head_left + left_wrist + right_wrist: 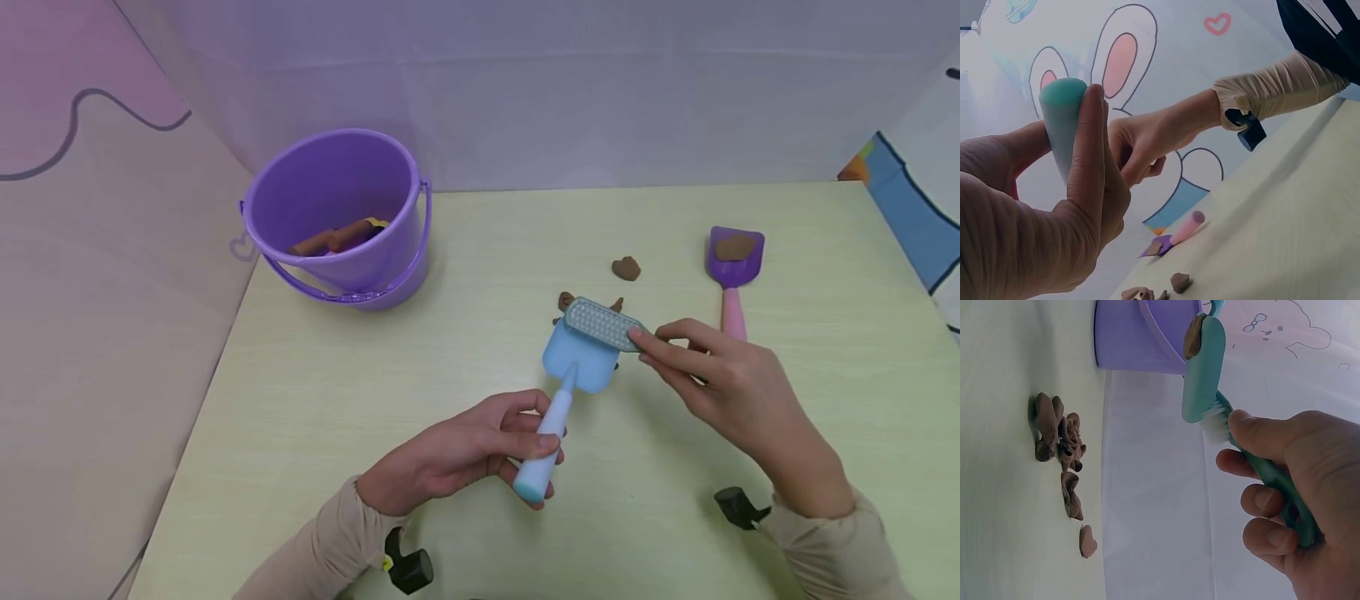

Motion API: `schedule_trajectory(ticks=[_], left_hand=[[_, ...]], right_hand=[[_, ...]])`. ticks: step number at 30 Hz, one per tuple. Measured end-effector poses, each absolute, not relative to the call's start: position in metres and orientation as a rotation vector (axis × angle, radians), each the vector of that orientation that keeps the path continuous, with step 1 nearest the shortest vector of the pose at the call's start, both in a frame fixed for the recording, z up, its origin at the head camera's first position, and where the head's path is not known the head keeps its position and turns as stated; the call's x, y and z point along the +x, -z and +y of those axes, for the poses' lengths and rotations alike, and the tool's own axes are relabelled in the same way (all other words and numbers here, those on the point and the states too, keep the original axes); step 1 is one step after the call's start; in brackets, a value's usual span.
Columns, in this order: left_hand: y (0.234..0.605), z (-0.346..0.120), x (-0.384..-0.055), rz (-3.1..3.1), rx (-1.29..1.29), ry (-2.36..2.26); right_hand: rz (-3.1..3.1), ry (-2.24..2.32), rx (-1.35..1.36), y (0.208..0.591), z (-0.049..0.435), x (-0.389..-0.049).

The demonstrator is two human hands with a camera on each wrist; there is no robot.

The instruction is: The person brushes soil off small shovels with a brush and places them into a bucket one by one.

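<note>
The L hand (pixel 480 446) had its fingers wrapped round the white handle (pixel 557 412) of a blue shovel (pixel 590 365), held up over the table (pixel 300 417). The R hand (pixel 738 383) gripped a green brush (pixel 600 323), w/ its bristles (pixel 1215 428) touching the shovel. A brown lump (pixel 1194 336) stuck to the shovel. Brown bits (pixel 626 267) lay on the table. A purple bucket (pixel 375 271) w/ brown & yellow stuff (pixel 337 239) stood to the L; a purple shovel (pixel 735 272) lay to the R w/ a brown blob (pixel 735 247) on it.
</note>
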State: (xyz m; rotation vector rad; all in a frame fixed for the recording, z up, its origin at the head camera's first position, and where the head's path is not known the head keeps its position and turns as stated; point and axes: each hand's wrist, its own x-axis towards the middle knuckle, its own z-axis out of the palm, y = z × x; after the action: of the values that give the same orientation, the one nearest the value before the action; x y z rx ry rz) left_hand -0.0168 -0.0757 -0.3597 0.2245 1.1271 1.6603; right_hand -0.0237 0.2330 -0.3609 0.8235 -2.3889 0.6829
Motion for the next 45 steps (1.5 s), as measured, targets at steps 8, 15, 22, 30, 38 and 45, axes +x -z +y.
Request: schedule_trajectory(ticks=[8, 15, 22, 30, 38, 45], left_hand=[[0.360, -0.075, -0.017, 1.193, 0.233, -1.646], [0.360, -0.074, -0.014, 1.433, 0.225, -1.603], [0.360, -0.073, -0.011, 1.950, 0.301, -1.448], [0.356, -0.074, -0.009, 2.523, 0.412, -1.062], [0.360, -0.076, -0.006, 2.946, 0.614, -0.748], [0.365, -0.078, -0.007, 3.255, 0.753, -0.467]], right_hand=[[-2.434, -0.550, 0.748, 0.359, 0.239, -0.026], [-2.439, -0.617, 0.623, 0.363, 0.244, -0.026], [-2.446, -0.768, 0.487, 0.364, 0.245, -0.024], [-2.427, -0.855, 0.405, 0.364, 0.244, -0.023], [-2.447, -0.884, 0.384, 0.359, 0.240, -0.017], [-2.419, -0.923, 0.434, 0.355, 0.230, -0.008]])
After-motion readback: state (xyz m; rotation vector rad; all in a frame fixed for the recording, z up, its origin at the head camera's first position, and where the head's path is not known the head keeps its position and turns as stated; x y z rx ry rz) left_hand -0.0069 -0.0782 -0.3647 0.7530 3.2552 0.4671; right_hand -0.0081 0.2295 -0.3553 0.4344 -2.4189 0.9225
